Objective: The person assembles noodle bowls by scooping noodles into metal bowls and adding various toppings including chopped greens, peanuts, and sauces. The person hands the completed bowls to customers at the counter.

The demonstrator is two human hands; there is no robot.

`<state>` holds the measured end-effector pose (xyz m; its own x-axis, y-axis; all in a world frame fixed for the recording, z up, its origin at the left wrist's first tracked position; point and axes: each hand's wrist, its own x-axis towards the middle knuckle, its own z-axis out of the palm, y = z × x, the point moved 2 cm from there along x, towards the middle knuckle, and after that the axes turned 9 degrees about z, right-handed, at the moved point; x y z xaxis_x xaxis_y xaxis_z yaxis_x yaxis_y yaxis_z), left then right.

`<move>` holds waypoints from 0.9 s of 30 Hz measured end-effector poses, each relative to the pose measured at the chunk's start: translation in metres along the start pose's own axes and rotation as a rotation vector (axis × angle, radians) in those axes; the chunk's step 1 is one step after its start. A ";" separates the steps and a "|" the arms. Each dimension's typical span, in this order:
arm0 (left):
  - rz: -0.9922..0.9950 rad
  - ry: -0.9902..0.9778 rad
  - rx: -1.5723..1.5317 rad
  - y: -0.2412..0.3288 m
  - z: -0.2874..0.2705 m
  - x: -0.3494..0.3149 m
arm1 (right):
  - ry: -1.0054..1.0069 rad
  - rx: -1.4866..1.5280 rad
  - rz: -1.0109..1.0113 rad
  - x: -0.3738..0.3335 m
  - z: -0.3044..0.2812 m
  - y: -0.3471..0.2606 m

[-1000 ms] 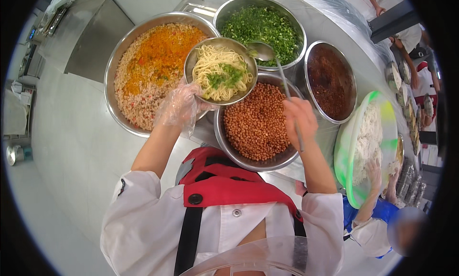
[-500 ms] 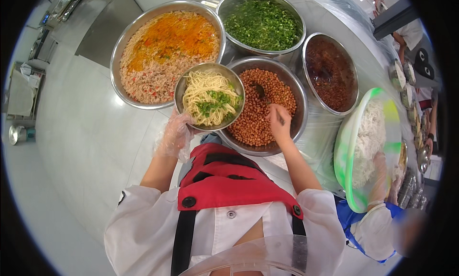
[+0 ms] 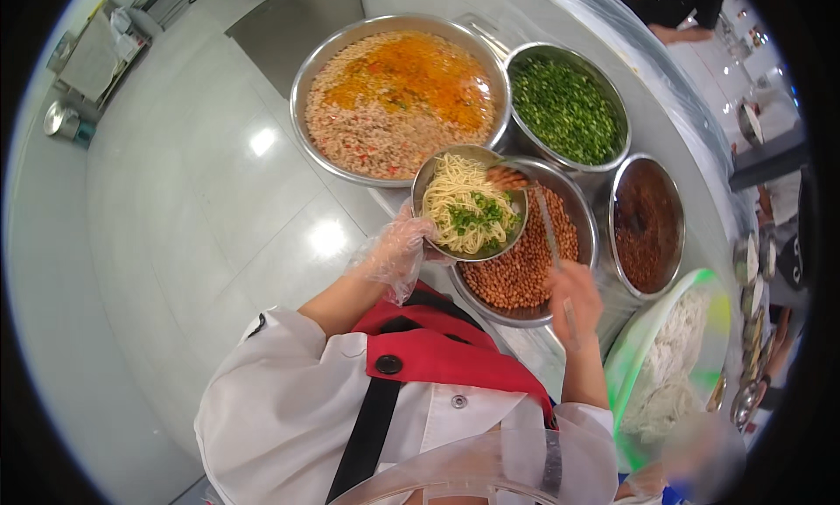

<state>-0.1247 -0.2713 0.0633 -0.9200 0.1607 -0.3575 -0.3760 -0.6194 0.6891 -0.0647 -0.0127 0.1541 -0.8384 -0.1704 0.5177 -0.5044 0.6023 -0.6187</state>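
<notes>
In the head view, clasping the rim of a small steel bowl (image 3: 425, 179) with fingers of the clear-gloved left hand (image 3: 401, 247), over the left side of a steel basin (image 3: 588, 218) of small brown beans (image 3: 512, 284). Filled with thin, pale yellow noodles (image 3: 453, 188), loosely tangled, and topped toward the lower right with chopped bright green leaves (image 3: 477, 213). Gripping the handle of a long metal spoon (image 3: 549, 222) in the curled fingers of the right hand (image 3: 575, 297), slightly blurred. Heaped at the spoon's end with reddish-brown beans, right above the bowl's upper right rim.
</notes>
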 end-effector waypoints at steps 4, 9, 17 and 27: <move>0.055 0.073 -0.033 0.037 -0.006 -0.001 | -0.084 -0.126 -0.369 0.056 0.041 -0.017; 0.180 0.258 -0.100 0.080 -0.058 -0.006 | -0.068 0.361 0.273 0.146 0.128 0.019; 0.427 0.424 -0.128 0.152 -0.137 -0.025 | -0.193 0.208 -0.140 0.182 0.266 0.059; 0.474 0.390 -0.161 0.178 -0.180 -0.025 | -0.365 0.265 -0.024 0.169 0.239 0.020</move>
<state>-0.1482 -0.5243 0.0813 -0.8632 -0.4323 -0.2608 0.1119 -0.6675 0.7362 -0.2661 -0.2158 0.0882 -0.8199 -0.4741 0.3209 -0.5201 0.3826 -0.7636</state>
